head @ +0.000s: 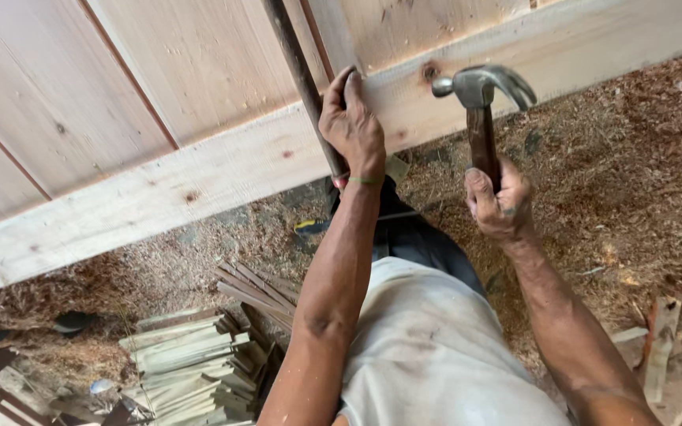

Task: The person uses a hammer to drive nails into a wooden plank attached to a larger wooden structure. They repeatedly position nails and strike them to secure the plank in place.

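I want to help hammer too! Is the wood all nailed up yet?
Partly. The boards already sit on the long beam. Right now the left hand presses on the beam beside a dark rod, and the right hand holds the hammer up to it. A stack of wood strips lies unused on the sawdust.

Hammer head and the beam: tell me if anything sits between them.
Nothing visible does. The hammer, held by the right hand, has its face just off the beam with open air between. The left hand presses the beam to the side of that spot; whether a nail is there cannot be told.
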